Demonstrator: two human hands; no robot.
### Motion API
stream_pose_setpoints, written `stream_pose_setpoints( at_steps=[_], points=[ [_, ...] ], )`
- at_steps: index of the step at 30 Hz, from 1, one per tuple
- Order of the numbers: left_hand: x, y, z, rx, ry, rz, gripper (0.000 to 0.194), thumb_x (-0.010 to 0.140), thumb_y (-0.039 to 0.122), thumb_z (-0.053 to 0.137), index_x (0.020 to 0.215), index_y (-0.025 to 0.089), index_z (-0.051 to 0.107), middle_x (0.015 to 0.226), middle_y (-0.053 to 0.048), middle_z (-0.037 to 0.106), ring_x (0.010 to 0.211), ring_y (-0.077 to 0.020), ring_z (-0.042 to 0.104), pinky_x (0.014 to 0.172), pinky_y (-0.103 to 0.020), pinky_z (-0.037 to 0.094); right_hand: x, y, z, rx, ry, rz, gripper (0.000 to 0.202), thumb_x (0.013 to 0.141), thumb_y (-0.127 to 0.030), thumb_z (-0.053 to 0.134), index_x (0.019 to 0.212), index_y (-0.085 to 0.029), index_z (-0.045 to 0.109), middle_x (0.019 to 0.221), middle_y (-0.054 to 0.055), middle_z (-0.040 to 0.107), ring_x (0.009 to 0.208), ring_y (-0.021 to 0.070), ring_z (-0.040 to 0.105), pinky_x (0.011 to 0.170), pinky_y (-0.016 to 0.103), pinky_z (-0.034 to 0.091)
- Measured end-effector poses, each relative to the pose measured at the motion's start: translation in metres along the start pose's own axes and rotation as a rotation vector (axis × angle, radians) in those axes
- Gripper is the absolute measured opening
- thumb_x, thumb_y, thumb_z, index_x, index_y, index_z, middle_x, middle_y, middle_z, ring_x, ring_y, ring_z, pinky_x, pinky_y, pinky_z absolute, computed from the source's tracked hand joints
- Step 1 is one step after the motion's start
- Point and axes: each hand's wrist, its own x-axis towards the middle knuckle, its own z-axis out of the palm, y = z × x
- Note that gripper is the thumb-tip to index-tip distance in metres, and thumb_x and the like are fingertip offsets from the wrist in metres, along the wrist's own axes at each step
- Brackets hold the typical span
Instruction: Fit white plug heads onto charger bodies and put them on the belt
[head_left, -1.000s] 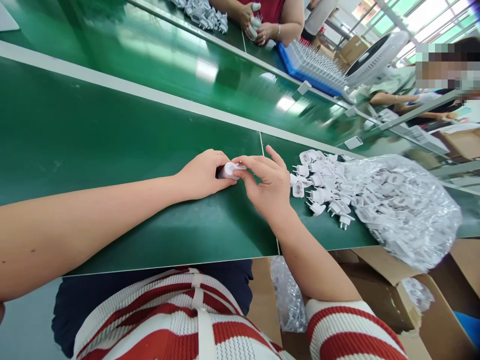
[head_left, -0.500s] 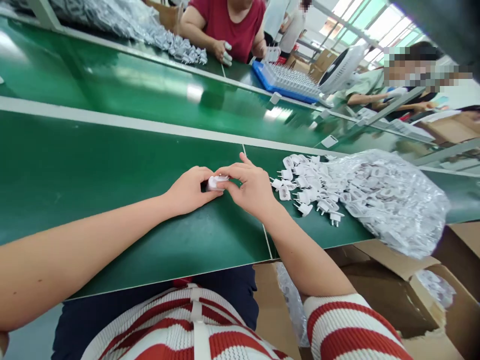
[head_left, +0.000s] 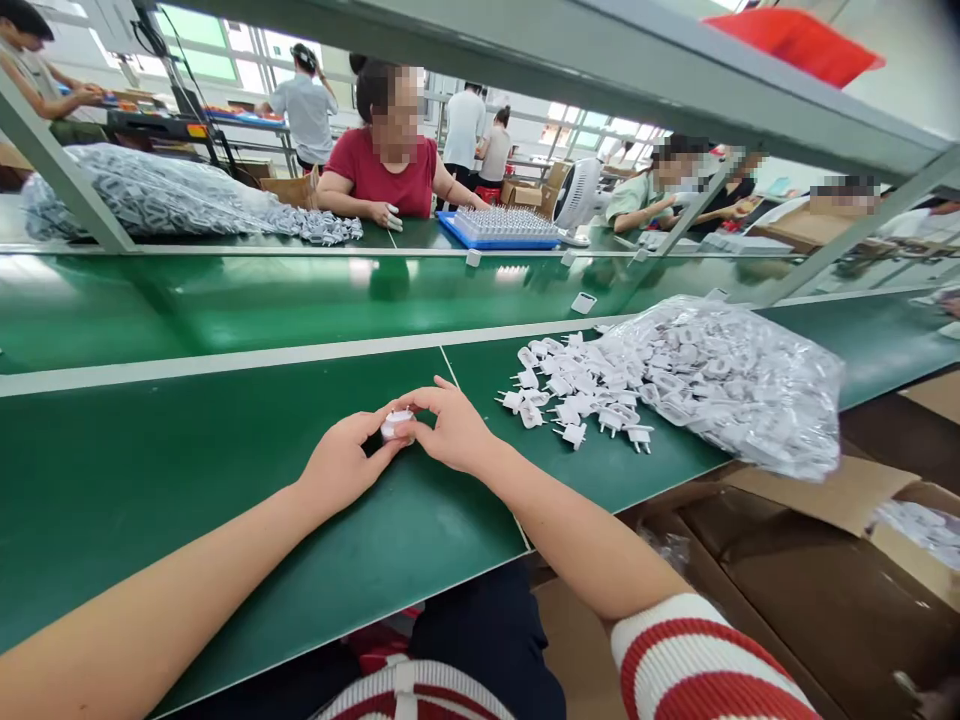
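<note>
A small white power plug (head_left: 396, 424) with thin pins on its top is held just above the green worktop (head_left: 225, 480). From its left side my left hand (head_left: 346, 455) grips it between thumb and fingers. My right hand (head_left: 448, 425) pinches the same plug from the right, thumb in front and little finger raised. Fingers cover much of the plug. To the right of my right hand lies a loose pile of white two-pin plug parts (head_left: 566, 380), spilling from a clear plastic bag (head_left: 750, 380) full of the same kind.
Beyond a pale rail runs a glossy green conveyor belt (head_left: 300, 300) with a white square piece (head_left: 583, 302) on it. Across it, a person in red sits by a blue tray (head_left: 495, 240). Open cardboard boxes (head_left: 817, 490) stand below right. A metal beam (head_left: 525, 60) crosses overhead.
The camera view has levelled and lifted, showing more of the room. Both hands still hold the plug, whose pins now show on top. The person across has reached an arm to the blue tray.
</note>
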Motion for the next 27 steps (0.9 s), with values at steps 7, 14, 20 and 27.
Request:
stream_pose_setpoints(
  at_steps=[7,14,20,27],
  points=[
    [0.003,-0.006,0.001,0.123,0.017,0.109,0.037,0.101,0.056,0.056,0.101,0.024,0.074,0.095,-0.007,0.079,0.086,-0.0257,0.073,0.079,-0.039,0.058,0.002,0.003,-0.001,0.253,0.018,0.212,0.020,0.077,-0.030,0.085,0.097,-0.027,0.082,0.101,0.001,0.082,0.100,0.0210,0.074,0.100,0.039,0.054],
    [0.004,-0.017,0.003,0.438,0.102,0.394,0.038,0.107,0.047,0.053,0.092,0.017,0.071,0.086,-0.011,0.076,0.081,-0.0278,0.074,0.074,-0.041,0.060,-0.001,-0.009,-0.005,-0.010,0.015,0.191,0.017,0.087,-0.035,0.080,0.104,-0.033,0.085,0.099,-0.003,0.084,0.103,0.0227,0.073,0.102,0.040,0.048],
    [0.004,-0.014,0.003,0.518,0.156,0.451,0.038,0.109,0.044,0.049,0.097,0.016,0.072,0.086,-0.011,0.075,0.080,-0.0278,0.074,0.069,-0.040,0.059,-0.004,-0.016,-0.007,0.055,-0.002,0.204,0.018,0.089,-0.029,0.077,0.105,-0.033,0.084,0.105,-0.006,0.085,0.102,0.0178,0.077,0.091,0.030,0.051],
    [0.004,-0.014,0.001,0.573,0.091,0.392,0.043,0.109,0.049,0.047,0.098,0.016,0.072,0.086,-0.013,0.075,0.082,-0.0294,0.073,0.073,-0.041,0.059,-0.004,-0.010,-0.003,-0.002,0.023,0.168,0.019,0.090,-0.033,0.077,0.108,-0.034,0.083,0.107,-0.006,0.085,0.104,0.0191,0.078,0.092,0.031,0.052]
  ],
)
